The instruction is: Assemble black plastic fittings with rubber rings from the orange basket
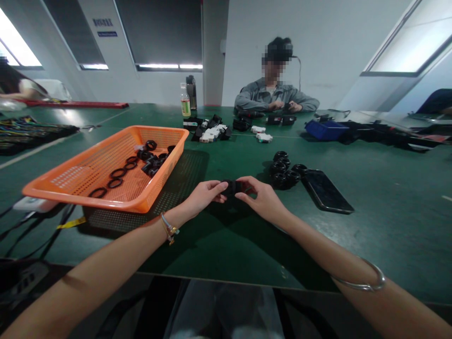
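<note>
Both my hands meet over the green table (370,221) and pinch one small black round part (232,187) between them. My left hand (205,195) grips its left side with closed fingertips. My right hand (259,195) grips its right side, fingers curled round it. Just to the right lies a cluster of several similar black ring-shaped parts (285,170). To the left stands an orange mesh basket (63,186) holding several black rings and parts (141,165).
A dark phone (326,190) lies face up right of the cluster. Across the table a person in a grey jacket (275,96) handles black parts. White and black pieces (215,129), a bottle (185,101), a blue box (325,129) and cables (388,134) lie further back.
</note>
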A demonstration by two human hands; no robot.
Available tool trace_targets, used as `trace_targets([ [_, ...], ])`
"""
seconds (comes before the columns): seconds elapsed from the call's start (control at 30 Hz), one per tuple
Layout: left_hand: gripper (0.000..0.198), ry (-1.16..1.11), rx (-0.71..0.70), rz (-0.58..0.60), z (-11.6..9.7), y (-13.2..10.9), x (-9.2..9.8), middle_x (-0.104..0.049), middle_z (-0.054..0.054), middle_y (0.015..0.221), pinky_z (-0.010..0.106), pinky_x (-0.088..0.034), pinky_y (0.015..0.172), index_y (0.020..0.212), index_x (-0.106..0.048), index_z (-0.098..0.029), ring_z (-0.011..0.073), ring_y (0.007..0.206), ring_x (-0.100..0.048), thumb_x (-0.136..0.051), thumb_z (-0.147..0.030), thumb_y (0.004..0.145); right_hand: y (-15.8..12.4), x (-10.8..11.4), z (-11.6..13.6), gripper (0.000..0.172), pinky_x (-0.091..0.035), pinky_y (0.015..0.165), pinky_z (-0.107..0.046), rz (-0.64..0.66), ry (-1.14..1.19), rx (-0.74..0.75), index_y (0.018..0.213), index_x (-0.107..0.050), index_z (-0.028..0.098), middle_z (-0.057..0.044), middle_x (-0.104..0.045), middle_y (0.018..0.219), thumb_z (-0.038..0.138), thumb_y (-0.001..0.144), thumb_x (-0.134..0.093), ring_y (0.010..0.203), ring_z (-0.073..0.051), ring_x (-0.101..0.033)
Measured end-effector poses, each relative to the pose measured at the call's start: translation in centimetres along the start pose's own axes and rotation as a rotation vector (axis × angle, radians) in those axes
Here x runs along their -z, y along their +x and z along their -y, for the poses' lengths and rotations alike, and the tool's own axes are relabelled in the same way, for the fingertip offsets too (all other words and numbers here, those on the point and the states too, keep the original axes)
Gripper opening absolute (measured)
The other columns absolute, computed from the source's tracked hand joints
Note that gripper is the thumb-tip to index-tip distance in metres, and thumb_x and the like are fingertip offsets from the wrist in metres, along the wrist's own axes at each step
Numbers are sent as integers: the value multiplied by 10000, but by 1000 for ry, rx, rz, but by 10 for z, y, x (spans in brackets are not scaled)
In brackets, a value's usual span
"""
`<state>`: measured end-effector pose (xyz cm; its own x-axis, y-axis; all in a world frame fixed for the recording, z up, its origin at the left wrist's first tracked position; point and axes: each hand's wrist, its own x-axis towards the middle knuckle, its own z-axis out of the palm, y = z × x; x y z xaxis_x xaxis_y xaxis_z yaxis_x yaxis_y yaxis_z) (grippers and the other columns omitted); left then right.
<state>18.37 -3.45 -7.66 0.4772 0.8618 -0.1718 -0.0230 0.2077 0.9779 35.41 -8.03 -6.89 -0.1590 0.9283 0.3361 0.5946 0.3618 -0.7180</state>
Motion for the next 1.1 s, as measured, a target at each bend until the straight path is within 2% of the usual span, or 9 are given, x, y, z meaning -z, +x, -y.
trace_targets([
  [0.17, 325, -6, 43, 51, -1, -1, 0, -606, 10, 578, 238, -484, 635, 772, -580, -86, 75, 520, -570, -641, -401, 720, -1, -2, -3, 162, -495, 682, -318, 0, 13, -16, 916, -546, 178, -37, -648, 783, 241, 768, -532, 716, -172, -615],
  [0.33, 303, -24, 38, 58, 1, -1, 1, -625, 6, 644, 234, -498, 687, 880, -613, -81, 60, 557, -577, -681, -316, 701, -2, -2, -3, 160, -476, 667, -311, 8, 6, -38, 916, -529, 173, -31, -635, 754, 245, 774, -514, 698, -171, -605],
  [0.47, 354, -43, -14, 62, 3, 1, 2, -646, 25, 783, 233, -501, 711, 911, -632, -80, 65, 635, -593, -732, -276, 633, -3, -1, -2, 177, -464, 654, -308, 5, -5, -49, 920, -531, 165, -35, -628, 754, 264, 775, -509, 691, -171, -595],
  [0.63, 442, 22, -109, 21, 4, 0, 2, -657, 56, 911, 284, -507, 740, 992, -612, -94, 121, 754, -611, -745, -233, 594, -3, -1, -3, 181, -468, 631, -299, 3, 70, -72, 907, -532, 176, -31, -627, 764, 288, 764, -517, 694, -167, -592],
  [0.8, 410, 225, -230, -7, 0, -4, 1, -664, 54, 896, 337, -470, 836, 993, -602, -122, 169, 845, -615, -720, -210, 611, -2, -2, -4, 172, -467, 579, -281, 43, 213, -126, 893, -514, 180, -13, -609, 715, 294, 764, -498, 625, -145, -574],
  [0.93, 396, 281, -287, -23, 0, -5, 0, -650, 45, 886, 332, -468, 834, 977, -587, -144, 172, 854, -612, -717, -236, 614, -2, -2, -4, 160, -469, 568, -277, 47, 268, -139, 888, -502, 186, -1, -595, 676, 291, 769, -489, 604, -140, -567],
  [1.0, 421, 218, -261, -14, 2, -3, -1, -635, 34, 875, 320, -482, 799, 972, -564, -148, 151, 801, -614, -731, -265, 603, -2, -2, -4, 160, -472, 579, -283, 40, 253, -126, 893, -497, 188, -7, -601, 697, 294, 774, -484, 622, -144, -575],
  [1.1, 428, 28, -131, 67, 5, -2, -2, -614, 17, 797, 306, -500, 715, 930, -515, -137, 115, 670, -608, -699, -393, 640, -1, -2, -4, 166, -482, 657, -308, 13, 178, -62, 908, -495, 192, -22, -615, 769, 265, 760, -507, 705, -160, -594],
])
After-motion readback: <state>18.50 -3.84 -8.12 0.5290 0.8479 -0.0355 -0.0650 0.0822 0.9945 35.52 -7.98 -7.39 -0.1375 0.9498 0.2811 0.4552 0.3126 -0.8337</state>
